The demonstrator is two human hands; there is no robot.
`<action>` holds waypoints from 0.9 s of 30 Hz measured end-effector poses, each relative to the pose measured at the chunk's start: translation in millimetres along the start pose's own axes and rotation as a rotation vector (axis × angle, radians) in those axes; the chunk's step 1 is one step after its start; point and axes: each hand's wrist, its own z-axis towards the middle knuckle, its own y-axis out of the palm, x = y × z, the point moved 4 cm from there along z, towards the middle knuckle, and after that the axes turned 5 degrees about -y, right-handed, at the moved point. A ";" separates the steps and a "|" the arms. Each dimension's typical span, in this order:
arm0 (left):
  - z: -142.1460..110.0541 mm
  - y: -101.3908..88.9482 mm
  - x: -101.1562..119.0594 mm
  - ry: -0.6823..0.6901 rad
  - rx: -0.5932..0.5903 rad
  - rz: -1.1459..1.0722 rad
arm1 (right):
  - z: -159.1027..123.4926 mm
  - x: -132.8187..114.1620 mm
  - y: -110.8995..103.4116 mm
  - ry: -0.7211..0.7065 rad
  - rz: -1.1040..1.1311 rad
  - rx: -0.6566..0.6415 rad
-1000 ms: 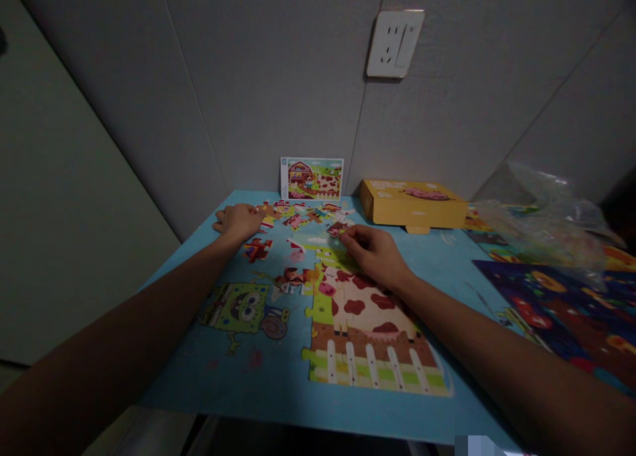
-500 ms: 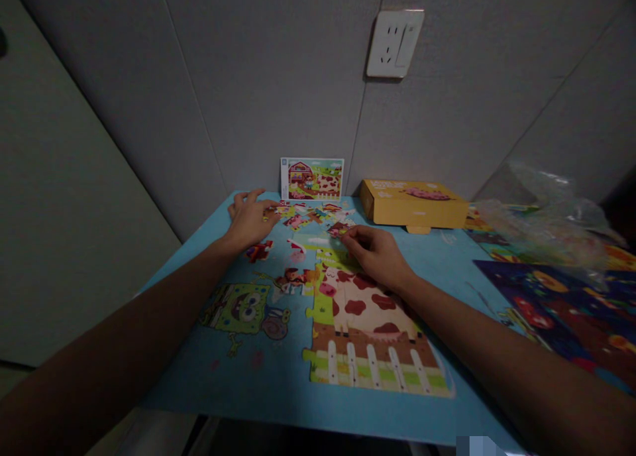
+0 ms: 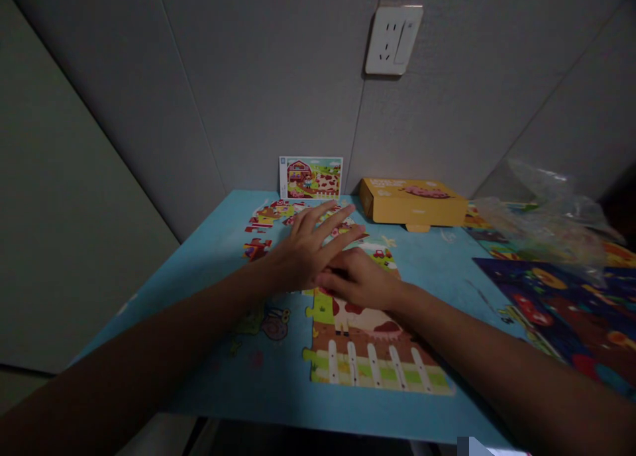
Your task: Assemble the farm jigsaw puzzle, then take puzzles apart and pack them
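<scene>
A partly joined jigsaw puzzle (image 3: pixel 348 350), showing a spotted cow and a white fence, lies on a blue tabletop (image 3: pixel 238 393). My left hand (image 3: pixel 315 250) stretches over the loose puzzle pieces (image 3: pixel 273 211), fingers spread and nothing seen in them. Beneath and right of it, my right hand (image 3: pixel 365 280) is closed over the cow's upper part. Its fingertips are half covered by the left hand, and whatever they pinch is hidden. One dark red piece (image 3: pixel 257 248) sits left of the left wrist.
A small picture card (image 3: pixel 312 177) of the farm scene leans on the wall. Right of it stands a yellow box (image 3: pixel 420 204). Clear plastic wrapping (image 3: pixel 551 224) and a dark blue picture sheet (image 3: pixel 561 310) lie at the right. A wall socket (image 3: pixel 394 40) is above.
My left hand has swung right from the loose pieces at the left, now overlapping my right hand. My right hand has drawn nearer and slightly left, over the joined puzzle.
</scene>
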 end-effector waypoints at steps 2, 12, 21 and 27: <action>-0.4 0.1 -0.7 -0.019 0.007 -0.010 | 0.6 -5.9 3.6 0.013 0.003 -0.052; -1.4 -9.7 -3.2 0.108 0.137 -0.087 | 1.3 -7.1 6.1 -0.025 0.132 -0.140; -0.6 -25.5 -5.1 0.102 0.301 -0.204 | -1.4 1.1 6.5 0.122 0.225 -0.019; -0.5 -29.6 -2.5 0.035 0.303 -0.210 | -2.5 2.4 8.0 0.177 0.297 0.004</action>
